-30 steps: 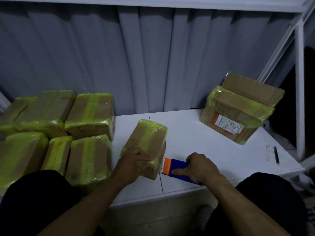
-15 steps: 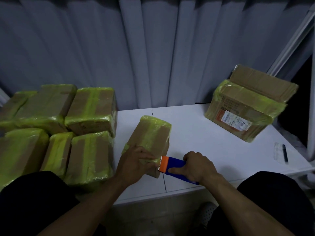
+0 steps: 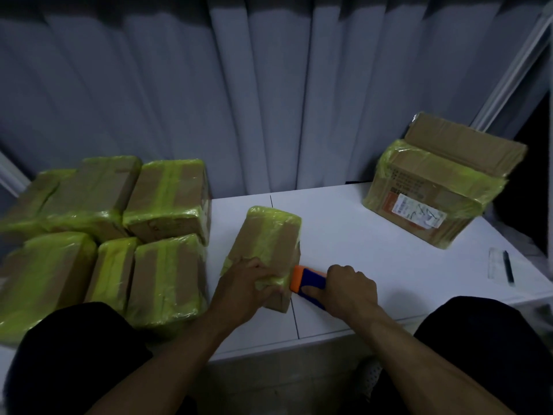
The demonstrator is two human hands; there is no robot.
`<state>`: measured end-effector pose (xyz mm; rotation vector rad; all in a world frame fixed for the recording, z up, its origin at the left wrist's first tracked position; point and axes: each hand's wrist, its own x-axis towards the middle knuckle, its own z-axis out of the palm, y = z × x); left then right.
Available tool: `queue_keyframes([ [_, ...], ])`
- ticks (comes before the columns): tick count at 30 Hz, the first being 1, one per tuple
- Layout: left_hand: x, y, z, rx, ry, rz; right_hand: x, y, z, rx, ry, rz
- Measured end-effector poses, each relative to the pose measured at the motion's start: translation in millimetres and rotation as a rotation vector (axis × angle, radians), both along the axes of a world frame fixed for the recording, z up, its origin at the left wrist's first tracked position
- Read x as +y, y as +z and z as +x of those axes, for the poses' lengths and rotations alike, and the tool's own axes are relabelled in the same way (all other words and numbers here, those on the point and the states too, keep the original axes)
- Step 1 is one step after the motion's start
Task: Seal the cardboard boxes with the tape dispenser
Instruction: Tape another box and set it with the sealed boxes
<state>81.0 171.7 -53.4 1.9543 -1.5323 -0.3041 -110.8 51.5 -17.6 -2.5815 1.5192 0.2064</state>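
Grey curtains (image 3: 269, 85) hang behind a white table (image 3: 374, 235), and the light in here is dim. Over on the left sits a pile of wrapped boxes (image 3: 119, 235), all banded in yellow-green tape and pressed close together; those look done to me. Next along, the person's left hand (image 3: 248, 286) grips the near end of a small box (image 3: 266, 244), fingers curled over its taped corner to steady it on the table. Just right of that, the tape dispenser (image 3: 308, 283) has its orange head touching the box's near right side, and the right hand (image 3: 350, 292) is wrapped round the blue handle. I'd say a strip is being laid on this box's end. The next move probably calls for a firm, even pull along that face while the left hand keeps the box from sliding, then a clean tear. Farther right stands a larger box (image 3: 434, 199), well apart, one flap up, likely unsealed. Near the table's right edge lies a pen (image 3: 507, 266).
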Motion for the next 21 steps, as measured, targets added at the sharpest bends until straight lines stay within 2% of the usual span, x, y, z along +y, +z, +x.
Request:
queue_keyframes([
  [3,0,-2,-1,-0.14,0.0,0.045,-8,0,-8,-0.083,-0.075,0.104],
  [5,-5,-11,1,-0.301,-0.009,0.096,-13,-2,-14,-0.18,-0.132,0.167],
  [7,-7,-12,10,-0.338,-0.016,0.155,-19,-3,-16,-0.25,-0.171,0.188],
  [8,-8,-17,16,-0.336,-0.031,0.064,-20,-2,-17,-0.282,-0.179,0.193],
  [10,-10,-26,25,-0.159,0.034,-0.046,-21,1,-17,-0.36,-0.188,0.185],
  [11,-8,-16,25,-0.155,0.014,-0.08,-22,2,-16,-0.397,-0.196,0.171],
  [12,-6,-3,21,-0.191,0.041,-0.056,-22,4,-14,-0.43,-0.205,0.156],
  [14,-1,12,20,-0.054,0.14,0.015,-25,7,-9,-0.518,-0.237,0.173],
  [16,0,23,15,-0.005,0.141,0.108,-30,10,1,-0.632,-0.263,0.251],
  [18,-1,24,16,0.032,0.102,0.115,-35,16,13,-0.712,-0.251,0.312],
  [21,-21,10,44,-0.061,0.105,0.107,-39,28,29,-0.783,-0.201,0.361],
])
